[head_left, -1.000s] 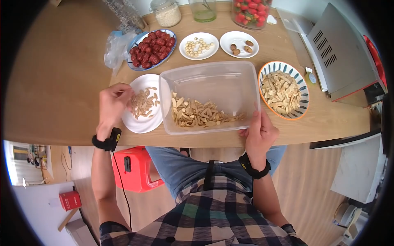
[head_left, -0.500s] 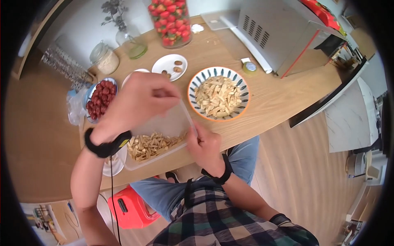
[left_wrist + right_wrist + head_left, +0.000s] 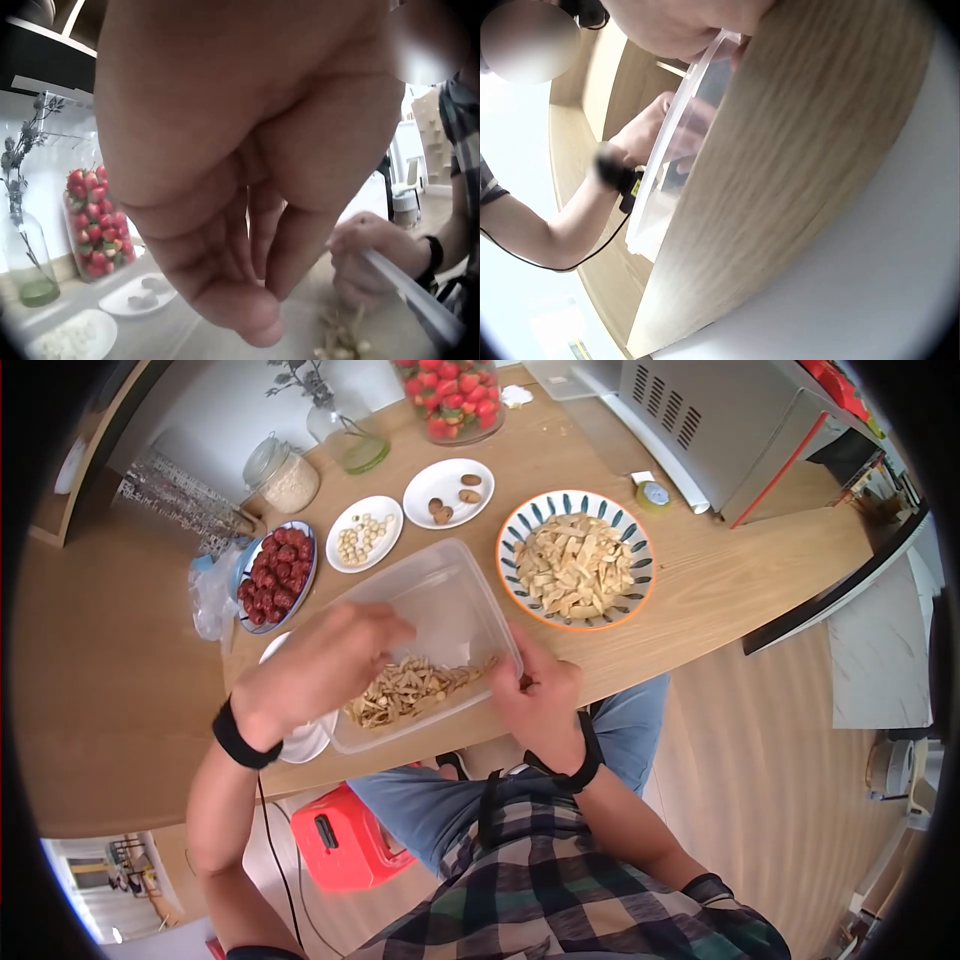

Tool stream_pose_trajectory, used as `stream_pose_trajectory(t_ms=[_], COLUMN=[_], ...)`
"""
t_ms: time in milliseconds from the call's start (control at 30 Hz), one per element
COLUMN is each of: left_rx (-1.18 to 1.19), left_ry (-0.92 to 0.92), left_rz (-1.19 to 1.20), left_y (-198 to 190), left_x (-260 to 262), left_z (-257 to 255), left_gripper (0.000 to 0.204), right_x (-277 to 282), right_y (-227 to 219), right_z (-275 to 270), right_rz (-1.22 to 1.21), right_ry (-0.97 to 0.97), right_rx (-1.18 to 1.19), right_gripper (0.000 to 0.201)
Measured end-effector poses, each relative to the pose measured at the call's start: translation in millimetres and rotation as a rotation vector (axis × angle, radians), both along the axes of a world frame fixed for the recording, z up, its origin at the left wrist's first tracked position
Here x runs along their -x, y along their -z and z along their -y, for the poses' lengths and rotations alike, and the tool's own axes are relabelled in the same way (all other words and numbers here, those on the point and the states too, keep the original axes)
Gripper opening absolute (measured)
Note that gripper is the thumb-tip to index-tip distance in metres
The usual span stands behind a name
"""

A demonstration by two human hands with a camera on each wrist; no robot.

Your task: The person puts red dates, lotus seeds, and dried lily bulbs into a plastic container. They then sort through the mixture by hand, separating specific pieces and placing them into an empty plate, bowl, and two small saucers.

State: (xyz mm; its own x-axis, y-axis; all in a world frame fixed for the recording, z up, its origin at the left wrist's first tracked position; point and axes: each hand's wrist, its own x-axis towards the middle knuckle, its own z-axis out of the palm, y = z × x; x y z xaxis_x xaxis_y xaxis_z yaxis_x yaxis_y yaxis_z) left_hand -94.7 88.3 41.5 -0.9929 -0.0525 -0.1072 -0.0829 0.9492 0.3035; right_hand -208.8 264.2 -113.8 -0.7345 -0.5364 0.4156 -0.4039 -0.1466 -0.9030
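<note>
The left hand (image 3: 320, 665) hangs over the clear plastic container (image 3: 455, 560), its fingers bent downward above pale dried slices (image 3: 405, 690) inside. In the left wrist view, the fingers of this hand (image 3: 247, 202) point down and nothing shows between them. The right hand (image 3: 540, 695) grips the container's right rim near the table edge; in the right wrist view part of this hand (image 3: 697, 26) shows at the rim (image 3: 671, 127). Partly hidden under the left forearm is a white plate (image 3: 308, 744).
Behind the container stand plates of red dates (image 3: 275, 575), white kernels (image 3: 362, 542) and brown nuts (image 3: 440, 510). A striped bowl of slices (image 3: 575, 565) is to the right. Further back are a strawberry jar (image 3: 450, 400), a vase (image 3: 350, 440), a grain jar (image 3: 285, 480) and a grey appliance (image 3: 700, 420).
From the plate of small pieces, the left hand has moved right, over the container, and is now lower than half a second ago. The head view has turned; the right hand keeps its grip.
</note>
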Motion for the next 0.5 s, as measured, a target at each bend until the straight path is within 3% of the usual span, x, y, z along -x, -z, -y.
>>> stream_pose_trajectory(t_ms=[67, 167, 200, 267, 400, 500], left_rx=[0.028, 0.116, 0.111, 0.348, 0.386, 0.371], left_ry=[-0.069, -0.032, -0.037, -0.027, -0.036, -0.051], left_rz=[0.237, 0.045, 0.045, 0.222, 0.287, 0.203], left_y=[2, 25, 21, 9, 22, 33], left_x=[-17, -49, -47, -40, -47, -54], left_z=[-9, 0, 0, 1, -2, 0], left_gripper=[0.032, 0.028, 0.028, 0.025, 0.021, 0.018], right_x=[-1, 0, 0, -1, -1, -1], right_y=[2, 1, 1, 3, 9, 9], right_z=[0, -1, -1, -1, 2, 2], right_rz=[0.014, -0.024, -0.020, -0.016, 0.009, 0.008], right_ry=[0.002, 0.025, 0.020, 0.007, 0.013, 0.010], right_rx=[0.012, 0.000, -0.021, -0.047, -0.022, -0.025], right_gripper=[0.038, 0.037, 0.036, 0.035, 0.032, 0.031])
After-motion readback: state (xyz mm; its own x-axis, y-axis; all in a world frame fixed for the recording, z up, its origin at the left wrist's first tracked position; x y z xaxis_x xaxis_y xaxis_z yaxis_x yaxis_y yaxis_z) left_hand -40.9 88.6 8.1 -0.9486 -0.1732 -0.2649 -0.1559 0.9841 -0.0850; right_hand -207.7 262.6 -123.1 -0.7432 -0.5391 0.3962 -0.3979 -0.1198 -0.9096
